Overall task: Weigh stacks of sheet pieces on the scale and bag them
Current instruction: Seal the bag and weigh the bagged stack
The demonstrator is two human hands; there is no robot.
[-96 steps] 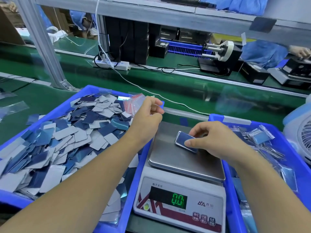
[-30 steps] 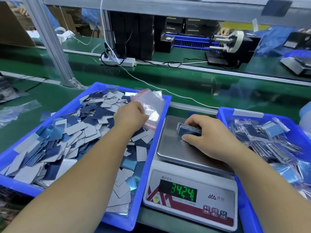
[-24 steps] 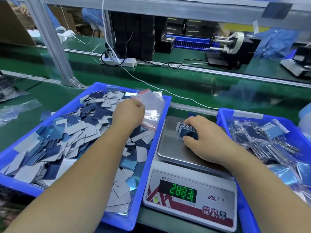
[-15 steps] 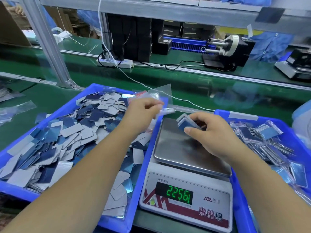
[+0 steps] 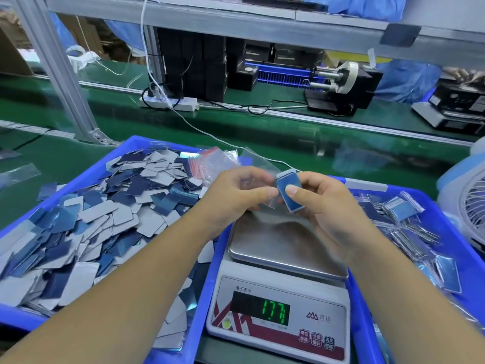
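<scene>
- Blue-faced stack of sheet pieces point(image 5: 289, 193) is held above the scale point(image 5: 282, 287), pinched between the thumb and curled fingers of the right hand point(image 5: 324, 203), clear of the steel weighing pan point(image 5: 275, 243).
- Just to its left, the left hand point(image 5: 236, 193) grips a small clear bag point(image 5: 256, 179) with curled fingers, the bag's near edge meeting the stack; the two hands sit close together over the far end of the pan.
- Green digits glow on the scale display point(image 5: 273, 310), though the exact reading is hard to make out.
- Left of the scale, a blue tray point(image 5: 123, 151) holds a loose heap of blue and grey sheet pieces point(image 5: 91, 222), with a bundle of red-striped clear bags point(image 5: 212, 161) lying at its far right corner.
- On the right, a second blue tray point(image 5: 446, 227) carries filled bags of pieces point(image 5: 401, 214).
- Both trays and the scale sit on a green desk point(image 5: 288, 143); a white fan point(image 5: 469, 206) stands at the right edge.
- Beyond the desk, a white power strip point(image 5: 170, 103) with its cables lies below a grey metal frame point(image 5: 60, 69), and a black tape dispenser point(image 5: 341, 85) sits further right.
</scene>
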